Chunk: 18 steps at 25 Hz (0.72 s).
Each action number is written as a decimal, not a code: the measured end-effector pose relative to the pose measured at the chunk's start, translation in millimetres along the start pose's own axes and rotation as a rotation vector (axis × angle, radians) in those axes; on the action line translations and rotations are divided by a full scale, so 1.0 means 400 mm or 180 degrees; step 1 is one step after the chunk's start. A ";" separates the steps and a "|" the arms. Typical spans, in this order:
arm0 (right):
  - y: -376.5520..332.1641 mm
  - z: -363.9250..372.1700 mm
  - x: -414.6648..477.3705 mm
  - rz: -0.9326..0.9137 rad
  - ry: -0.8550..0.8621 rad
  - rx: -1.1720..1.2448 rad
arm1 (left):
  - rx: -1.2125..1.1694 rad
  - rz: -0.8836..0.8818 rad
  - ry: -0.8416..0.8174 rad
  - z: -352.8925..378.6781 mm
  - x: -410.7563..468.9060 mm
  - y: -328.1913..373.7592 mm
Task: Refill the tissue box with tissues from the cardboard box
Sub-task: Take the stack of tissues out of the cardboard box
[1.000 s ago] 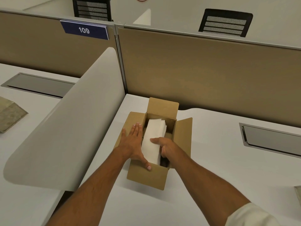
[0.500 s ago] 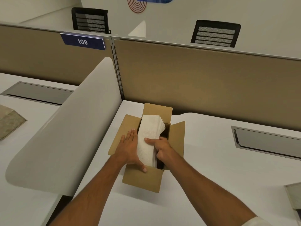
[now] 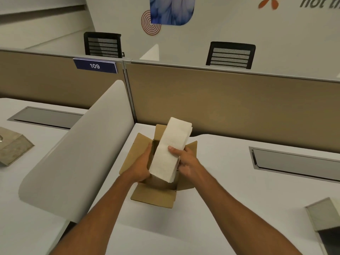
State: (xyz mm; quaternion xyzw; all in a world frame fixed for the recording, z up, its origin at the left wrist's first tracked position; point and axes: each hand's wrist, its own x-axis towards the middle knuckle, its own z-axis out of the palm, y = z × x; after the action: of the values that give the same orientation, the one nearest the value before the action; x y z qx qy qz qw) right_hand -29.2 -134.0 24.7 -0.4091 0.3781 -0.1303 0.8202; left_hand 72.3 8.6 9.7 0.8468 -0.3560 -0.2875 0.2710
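An open brown cardboard box [image 3: 156, 196] stands on the white desk, flaps spread. A thick stack of white tissues [image 3: 170, 150] is lifted mostly out of it, tilted with its far end raised. My right hand [image 3: 184, 159] grips the stack's right side, thumb on top. My left hand [image 3: 140, 166] holds the stack's left side beside the box's left flap; its fingers are hidden behind the tissues. A grey tissue box [image 3: 325, 223] with a dark opening sits at the lower right edge of the view, partly cut off.
A curved white divider [image 3: 73, 153] rises left of the cardboard box. A tan partition wall [image 3: 230, 100] runs behind the desk. A grey cable tray [image 3: 294, 162] is set into the desk on the right. Another grey tissue box [image 3: 11, 148] sits on the left desk.
The tissue stack has risen from lying inside the cardboard box to mostly above it. My left hand moved from pressing the box's flap to gripping the stack's side.
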 end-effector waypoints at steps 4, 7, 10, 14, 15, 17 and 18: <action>-0.062 -0.078 -0.056 -0.0106 0.0003 0.0335 | -0.0545 0.0106 0.0110 0.042 -0.027 0.088; -0.104 -0.163 -0.105 -0.0075 0.0083 0.0753 | -0.1945 -0.0298 0.0776 0.111 -0.031 0.184; -0.144 -0.259 -0.153 -0.0105 0.0163 0.0929 | -0.3789 -0.1173 0.0723 0.202 -0.028 0.285; -0.178 -0.403 -0.216 -0.0116 0.0243 0.1214 | -0.4762 -0.1358 -0.0057 0.339 -0.029 0.403; -0.185 -0.445 -0.233 -0.0128 0.0305 0.1280 | -0.4802 -0.1407 -0.0207 0.374 -0.030 0.435; -0.194 -0.526 -0.263 -0.0172 0.0445 0.1418 | -0.4857 -0.1519 -0.0502 0.431 -0.033 0.490; -0.200 -0.567 -0.278 -0.0209 0.0481 0.1467 | -0.4944 -0.1584 -0.0629 0.457 -0.036 0.518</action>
State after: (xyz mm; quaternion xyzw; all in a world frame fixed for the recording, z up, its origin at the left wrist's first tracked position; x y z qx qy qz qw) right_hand -262.0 -256.2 57.2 -0.2124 0.3852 -0.2700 0.8565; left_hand -153.1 -151.1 26.0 0.4428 0.1204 -0.5770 0.6757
